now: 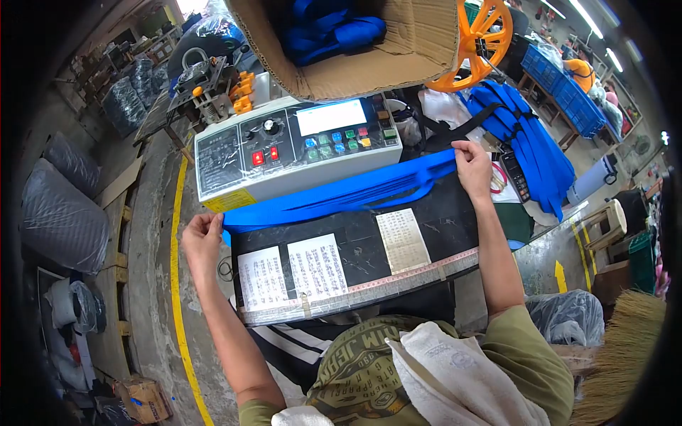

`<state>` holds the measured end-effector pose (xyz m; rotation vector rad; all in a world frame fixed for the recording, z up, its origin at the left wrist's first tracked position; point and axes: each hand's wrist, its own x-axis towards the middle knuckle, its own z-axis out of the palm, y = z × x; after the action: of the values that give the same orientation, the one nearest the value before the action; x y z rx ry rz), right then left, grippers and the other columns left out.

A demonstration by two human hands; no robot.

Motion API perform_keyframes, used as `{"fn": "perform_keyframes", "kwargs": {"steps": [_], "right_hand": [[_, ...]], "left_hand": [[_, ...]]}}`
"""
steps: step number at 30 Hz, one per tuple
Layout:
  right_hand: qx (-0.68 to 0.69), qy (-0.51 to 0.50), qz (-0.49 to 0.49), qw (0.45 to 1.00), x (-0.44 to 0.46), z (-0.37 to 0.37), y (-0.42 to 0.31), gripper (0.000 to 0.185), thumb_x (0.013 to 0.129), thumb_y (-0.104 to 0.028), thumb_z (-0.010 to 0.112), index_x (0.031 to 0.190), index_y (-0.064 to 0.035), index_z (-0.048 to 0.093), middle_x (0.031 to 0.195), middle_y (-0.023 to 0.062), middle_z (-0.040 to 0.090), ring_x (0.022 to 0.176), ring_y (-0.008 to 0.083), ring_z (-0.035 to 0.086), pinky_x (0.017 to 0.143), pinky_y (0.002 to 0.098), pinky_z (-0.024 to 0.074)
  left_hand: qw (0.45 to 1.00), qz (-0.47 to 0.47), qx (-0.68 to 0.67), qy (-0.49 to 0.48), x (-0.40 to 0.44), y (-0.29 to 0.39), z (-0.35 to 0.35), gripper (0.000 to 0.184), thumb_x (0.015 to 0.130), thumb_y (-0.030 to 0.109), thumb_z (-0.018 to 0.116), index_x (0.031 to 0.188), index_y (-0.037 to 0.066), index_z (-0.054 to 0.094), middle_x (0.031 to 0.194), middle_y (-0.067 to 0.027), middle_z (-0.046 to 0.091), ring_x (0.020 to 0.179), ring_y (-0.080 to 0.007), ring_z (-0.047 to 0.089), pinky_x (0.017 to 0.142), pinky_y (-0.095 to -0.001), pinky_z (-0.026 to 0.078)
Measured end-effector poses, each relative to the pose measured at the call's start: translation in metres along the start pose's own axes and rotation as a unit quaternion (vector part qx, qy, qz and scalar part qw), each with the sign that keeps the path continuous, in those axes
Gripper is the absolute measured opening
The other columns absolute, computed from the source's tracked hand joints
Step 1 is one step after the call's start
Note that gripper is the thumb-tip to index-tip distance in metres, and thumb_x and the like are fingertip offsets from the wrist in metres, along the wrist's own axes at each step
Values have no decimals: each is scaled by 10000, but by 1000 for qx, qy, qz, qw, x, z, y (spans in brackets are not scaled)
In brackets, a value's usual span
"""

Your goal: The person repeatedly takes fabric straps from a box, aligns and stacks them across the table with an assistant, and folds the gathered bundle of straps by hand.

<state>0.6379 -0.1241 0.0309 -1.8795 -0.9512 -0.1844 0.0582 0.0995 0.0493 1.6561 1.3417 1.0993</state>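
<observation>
A bundle of flat blue webbing straps (341, 193) is stretched across the black worktable (359, 248), rising towards the right. My left hand (202, 245) pinches its left end at the table's left edge. At the other end, the fingers of my right hand (470, 169) are closed on the straps, just above the table. One strand sags in a loop near the right. Directly behind the webbing stands a control box (302, 170) with a lit screen, coloured buttons and two red switches.
Handwritten sheets (317, 266) and a printed sheet (403, 241) lie before me, above a measuring tape (369, 285) along the front edge. A cardboard box (426, 60) holding blue webbing overhangs the control box. More blue straps (529, 135) hang at right, near an orange wheel (506, 35).
</observation>
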Motion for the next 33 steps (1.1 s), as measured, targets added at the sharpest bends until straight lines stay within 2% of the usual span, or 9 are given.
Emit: {"fn": "perform_keyframes", "kwargs": {"steps": [3, 7, 11, 13, 17, 21, 24, 29, 33], "right_hand": [[-21, 92, -148, 984, -4, -8, -30, 159, 1005, -41, 743, 1123, -42, 850, 1025, 111, 778, 926, 225, 760, 819, 363, 590], [53, 42, -168, 983, -21, -12, -74, 158, 1046, -14, 702, 1132, -35, 833, 1072, 59, 763, 978, 145, 723, 834, 295, 555], [123, -201, -216, 948, -66, -1, -133, 189, 992, -44, 795, 1179, -28, 817, 1095, 99, 763, 915, 210, 733, 818, 343, 578], [128, -269, -205, 932, -93, 13, -160, 292, 953, -105, 864, 1233, -42, 809, 1065, 99, 754, 894, 230, 733, 811, 342, 584], [88, -305, -158, 935, -124, 41, -163, 417, 913, -167, 913, 1298, -60, 793, 1078, 115, 744, 868, 255, 731, 803, 355, 596], [40, -377, -138, 915, -122, 43, -159, 515, 895, -190, 921, 1373, -80, 764, 1106, 115, 734, 959, 292, 730, 865, 381, 594], [80, -293, -348, 887, -125, 51, -169, 538, 920, -201, 886, 1430, -112, 739, 1080, 85, 732, 1073, 316, 703, 945, 430, 569], [91, -304, -332, 888, -158, 79, -207, 439, 946, -231, 827, 1368, -127, 762, 1002, 85, 717, 1109, 338, 689, 1061, 486, 494], [10, -408, -291, 865, -153, 82, -211, 396, 993, -264, 793, 1372, -150, 766, 1042, 94, 766, 1115, 308, 704, 1163, 512, 430]], "left_hand": [[1000, -2, 5, 6, 0, -2, 1, 205, 1086, 196, 824, 1009, 19, 756, 838, 6, 718, 725, -69, 609, 651, -264, 477], [999, 19, 45, 16, 1, -6, 1, 213, 1088, 191, 821, 992, 17, 746, 835, 7, 714, 728, -68, 608, 653, -264, 480], [999, 21, 41, 24, 5, -12, 3, 228, 1090, 186, 820, 975, 8, 735, 828, 5, 710, 730, -69, 609, 660, -265, 487], [998, 25, 55, 35, 2, -7, 4, 230, 1090, 182, 819, 971, 5, 731, 827, 4, 708, 734, -71, 611, 665, -264, 490], [995, 29, 83, 55, -2, -1, 10, 230, 1091, 164, 816, 962, -3, 722, 830, -1, 707, 747, -74, 616, 679, -263, 497], [995, 24, 81, 55, -1, -5, 8, 215, 1090, 135, 811, 963, -12, 720, 844, -11, 718, 761, -77, 620, 695, -265, 507], [996, 29, 72, 49, 2, -8, 11, 202, 1089, 118, 808, 967, -19, 723, 855, -17, 727, 772, -77, 626, 707, -267, 516], [995, 44, 64, 63, 1, -18, 13, 194, 1086, 99, 807, 963, -23, 719, 848, -18, 727, 755, -82, 619, 703, -277, 526], [993, 45, 80, 73, 1, -9, 13, 208, 1085, 96, 806, 947, -21, 706, 836, -16, 718, 742, -84, 614, 694, -283, 527]]}}
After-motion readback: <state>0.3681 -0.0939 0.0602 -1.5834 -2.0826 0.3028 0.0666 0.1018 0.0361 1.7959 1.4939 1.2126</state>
